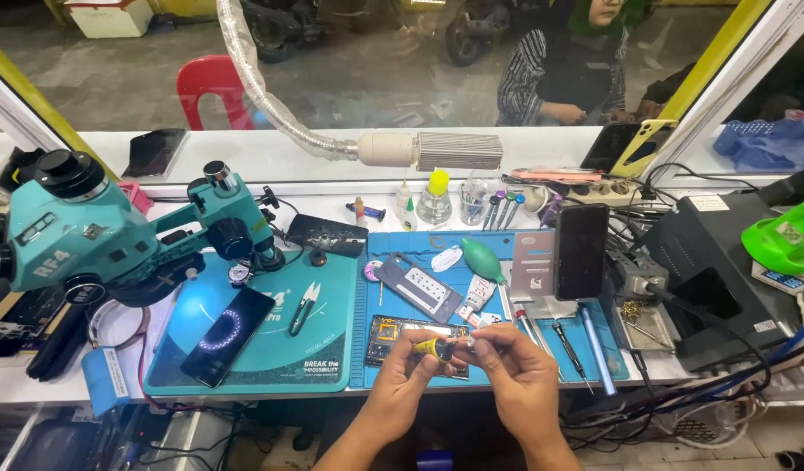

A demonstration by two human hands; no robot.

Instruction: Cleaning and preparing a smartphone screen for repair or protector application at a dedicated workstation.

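White workbench point(271, 157) under a shop window, blue work mat point(611, 353) at centre, teal mat point(332, 301) toward nine o'clock carrying a dark smartphone point(226, 336) and small snips point(303, 307). Teal microscope point(97, 231) looming at ten o'clock; upright phone on a stand point(581, 251) at two o'clock; black equipment box point(712, 262) and tangled cables crowding three o'clock. Left hand point(402, 384) pinched shut on a small yellow-and-black tube point(433, 348) at six o'clock, above an opened phone chassis point(393, 333). Right hand point(511, 366) closed with fingertips at the tube's tip. Screwdrivers point(566, 349) just beside, at four o'clock. Open bench edge only near six o'clock; little spare room elsewhere.
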